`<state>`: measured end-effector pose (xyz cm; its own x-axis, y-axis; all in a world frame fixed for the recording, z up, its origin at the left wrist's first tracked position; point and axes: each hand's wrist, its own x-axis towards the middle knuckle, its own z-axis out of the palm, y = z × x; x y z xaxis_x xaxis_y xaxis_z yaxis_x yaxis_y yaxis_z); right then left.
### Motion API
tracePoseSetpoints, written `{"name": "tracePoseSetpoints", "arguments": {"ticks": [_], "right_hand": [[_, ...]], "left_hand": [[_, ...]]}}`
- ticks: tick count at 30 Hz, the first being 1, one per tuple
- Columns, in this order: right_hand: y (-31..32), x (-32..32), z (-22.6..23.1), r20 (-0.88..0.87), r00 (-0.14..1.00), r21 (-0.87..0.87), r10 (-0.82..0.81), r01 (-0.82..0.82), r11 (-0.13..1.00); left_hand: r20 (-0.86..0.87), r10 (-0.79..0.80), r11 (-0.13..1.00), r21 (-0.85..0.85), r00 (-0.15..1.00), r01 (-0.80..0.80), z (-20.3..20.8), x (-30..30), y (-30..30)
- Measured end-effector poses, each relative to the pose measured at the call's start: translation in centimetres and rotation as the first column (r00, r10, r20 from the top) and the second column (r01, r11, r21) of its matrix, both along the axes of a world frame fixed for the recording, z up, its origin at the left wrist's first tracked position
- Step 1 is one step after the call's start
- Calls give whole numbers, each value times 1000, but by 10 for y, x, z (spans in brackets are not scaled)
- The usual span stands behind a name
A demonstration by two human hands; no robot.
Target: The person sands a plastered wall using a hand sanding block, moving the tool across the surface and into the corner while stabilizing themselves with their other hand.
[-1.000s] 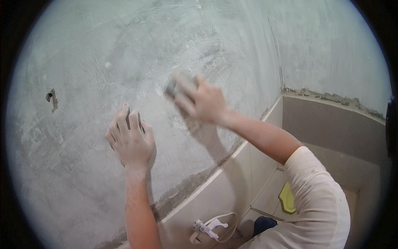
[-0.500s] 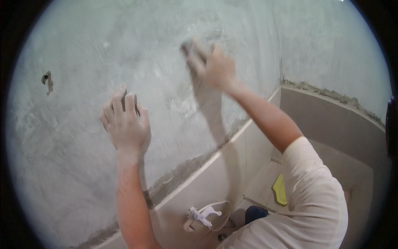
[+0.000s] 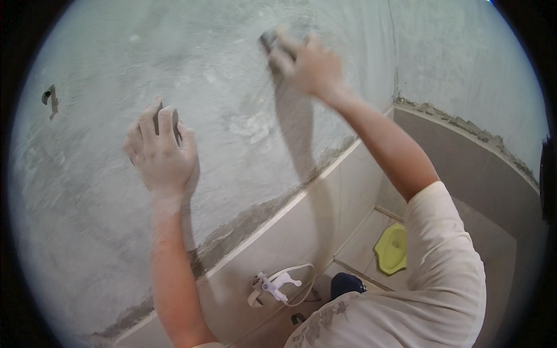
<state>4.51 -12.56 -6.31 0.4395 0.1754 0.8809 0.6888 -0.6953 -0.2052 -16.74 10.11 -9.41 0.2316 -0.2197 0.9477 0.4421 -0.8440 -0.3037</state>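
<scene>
A grey plastered wall (image 3: 232, 151) with pale patches and faint scratches fills most of the view. High on it, my right hand (image 3: 316, 66) is closed around a small dark block (image 3: 268, 39), which is pressed to the plaster. Motion blurs that hand and the block, so I cannot tell the block's exact kind. Lower and to the left, my left hand (image 3: 162, 148) rests against the wall, dusty, its fingers bent and apart. Dark gaps show between those fingers, and I see nothing held in them.
A hole (image 3: 47, 97) is cut in the plaster at far left. Below the plaster runs a ledge of pale tiles (image 3: 272, 229), with a white hand sprayer (image 3: 278, 284) and hose beneath. A yellow-green squat toilet (image 3: 391, 249) is in the floor. Another wall (image 3: 464, 64) meets this one at right.
My right hand has moved up the wall and slightly right with the block. The view has also shifted, and my left hand stays against the plaster.
</scene>
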Motion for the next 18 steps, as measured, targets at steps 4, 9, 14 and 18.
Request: {"name": "tracePoseSetpoints", "arguments": {"ticks": [4,9,14,18], "right_hand": [[2,-14,-37,-55,977,-79,206,-209,975],[-24,79,35,-262,959,460,109,25,888],[-21,58,48,-151,987,266,-47,87,960],[25,-14,-31,8,974,-116,228,-226,967]], "left_hand": [[20,0,1000,6,1000,0,-3,10,0],[2,12,1000,-5,1000,-12,0,16,-15],[-8,-4,1000,-10,1000,3,-3,11,-7],[-5,-21,1000,21,1000,21,-4,10,8]]}}
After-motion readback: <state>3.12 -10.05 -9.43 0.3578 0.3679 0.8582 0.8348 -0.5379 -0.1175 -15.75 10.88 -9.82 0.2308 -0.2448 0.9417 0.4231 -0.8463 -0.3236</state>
